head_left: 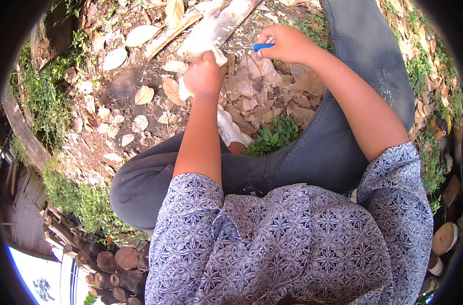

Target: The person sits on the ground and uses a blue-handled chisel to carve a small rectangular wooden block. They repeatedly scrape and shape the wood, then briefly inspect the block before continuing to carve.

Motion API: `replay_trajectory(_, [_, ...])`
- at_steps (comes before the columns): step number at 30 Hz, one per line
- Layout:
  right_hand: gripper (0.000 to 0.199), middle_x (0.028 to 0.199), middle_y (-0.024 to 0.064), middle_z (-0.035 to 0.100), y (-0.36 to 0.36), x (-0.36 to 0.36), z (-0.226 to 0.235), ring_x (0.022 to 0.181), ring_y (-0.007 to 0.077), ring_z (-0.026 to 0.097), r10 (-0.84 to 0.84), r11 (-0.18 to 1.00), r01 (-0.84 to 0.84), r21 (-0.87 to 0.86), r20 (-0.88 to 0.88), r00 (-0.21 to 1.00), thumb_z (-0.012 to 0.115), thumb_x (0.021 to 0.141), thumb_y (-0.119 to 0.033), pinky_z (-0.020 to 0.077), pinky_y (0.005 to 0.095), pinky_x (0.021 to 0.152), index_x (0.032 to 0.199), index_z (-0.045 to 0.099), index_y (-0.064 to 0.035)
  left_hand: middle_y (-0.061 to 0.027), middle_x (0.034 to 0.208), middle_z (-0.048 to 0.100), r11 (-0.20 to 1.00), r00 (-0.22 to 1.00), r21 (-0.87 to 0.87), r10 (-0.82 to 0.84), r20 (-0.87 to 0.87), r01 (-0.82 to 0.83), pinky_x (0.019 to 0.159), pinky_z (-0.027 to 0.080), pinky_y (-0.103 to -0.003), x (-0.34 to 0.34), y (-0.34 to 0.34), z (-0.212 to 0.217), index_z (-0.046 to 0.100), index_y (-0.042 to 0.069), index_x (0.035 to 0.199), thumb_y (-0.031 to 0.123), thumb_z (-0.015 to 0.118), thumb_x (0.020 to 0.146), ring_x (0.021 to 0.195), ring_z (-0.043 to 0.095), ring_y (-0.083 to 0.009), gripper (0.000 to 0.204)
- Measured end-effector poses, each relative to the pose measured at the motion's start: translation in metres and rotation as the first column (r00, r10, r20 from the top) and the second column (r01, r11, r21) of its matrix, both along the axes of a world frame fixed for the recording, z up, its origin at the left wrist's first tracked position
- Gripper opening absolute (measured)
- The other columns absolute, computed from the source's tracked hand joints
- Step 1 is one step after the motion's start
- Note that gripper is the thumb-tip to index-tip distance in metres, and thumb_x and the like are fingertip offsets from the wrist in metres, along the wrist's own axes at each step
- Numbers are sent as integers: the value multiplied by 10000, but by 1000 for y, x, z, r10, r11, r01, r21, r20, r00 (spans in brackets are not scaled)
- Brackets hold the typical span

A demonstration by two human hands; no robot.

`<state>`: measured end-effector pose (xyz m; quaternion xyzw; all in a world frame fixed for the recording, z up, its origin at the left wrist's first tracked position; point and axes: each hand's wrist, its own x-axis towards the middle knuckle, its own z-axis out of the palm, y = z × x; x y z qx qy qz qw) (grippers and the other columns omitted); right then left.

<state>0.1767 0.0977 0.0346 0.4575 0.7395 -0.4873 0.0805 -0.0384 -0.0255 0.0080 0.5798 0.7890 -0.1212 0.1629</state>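
Note:
My left hand [204, 73] is closed in a fist around a pale piece, likely wood [221, 57]. Its light end sticks out above the knuckles, and another pale part shows beside the wrist; the middle is hidden by the fingers. My right hand [288, 44] grips the blue handle of a thin metal tool [263, 47]. The narrow shaft points left, its tip close to the pale piece; whether they touch I cannot tell. Bright glare blurs that spot, and the exact kind of tool does not show.
A weathered board [226, 23] lies just beyond my hands, with a narrow wood strip [173, 34] to its left. Dry leaves [145, 95] litter the soil. My bent legs [312, 162] frame the work, near a white shoe [230, 127] and a green plant [272, 137]. Stacked logs [126, 258] stand lower left.

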Motion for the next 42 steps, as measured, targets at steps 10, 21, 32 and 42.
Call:
replay_trajectory(10, [220,814,97,712,9,-4,2,738,237,691,59,998,-59,-5,-45,997,765,813,-244,533,395,684,961,724,-88,-103,989,758,999,999,20,36,18,-36,719,598,-413,-1,1,2,724,130,1099,455,826,749,848,745,-291,488])
replay_trajectory(21, [182,924,153,740,1,-46,22,864,323,736,87,988,-109,112,189,978,718,771,-144,595,452,752,936,751,-75,-125,961,756,1000,999,4,25,21,-25,718,592,-426,0,5,-1,722,115,1040,457,805,759,839,738,-311,451])
replay_trajectory(32, [230,917,103,736,-20,-3,12,873,286,715,-117,993,116,11,67,991,743,786,-285,565,419,763,970,752,-146,-125,958,756,998,999,48,31,-22,-30,716,587,-427,2,-1,-4,728,124,1042,468,797,760,836,736,-310,450])
replay_trajectory(42, [230,859,89,735,6,-2,7,790,247,710,13,1000,-13,-2,23,1000,766,775,-261,548,396,714,970,759,-139,-123,966,755,997,999,62,38,-2,-38,735,588,-433,2,0,-4,729,131,1086,460,804,759,850,736,-313,470])
